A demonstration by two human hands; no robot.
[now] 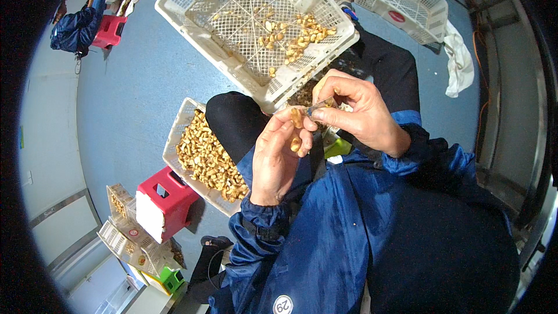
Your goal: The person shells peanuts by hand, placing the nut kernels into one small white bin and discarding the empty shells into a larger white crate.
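Observation:
My left hand point(273, 157) holds a small brown mushroom point(296, 117) near the fingertips. A second mushroom point(295, 143) rests against its lower fingers. Pinched between thumb and fingers of my right hand point(364, 111) is a short flat metal blade point(323, 105), its tip close beside the first mushroom. Whether blade and mushroom touch, I cannot tell. Ahead of my hands stands a large white plastic crate point(209, 59) with scattered mushroom pieces point(305, 37) on its mesh bottom. Left of my knee, another white crate point(171, 148) holds a thick layer of mushrooms point(209, 157).
Dark trimmings point(305, 96) lie below my hands. A red stool point(168, 194) and stacked crates point(130, 231) stand at lower left. Another person point(74, 28) sits on a red stool point(110, 31) at upper left. An upper-right crate point(403, 4) has a white bag point(458, 61) beside it.

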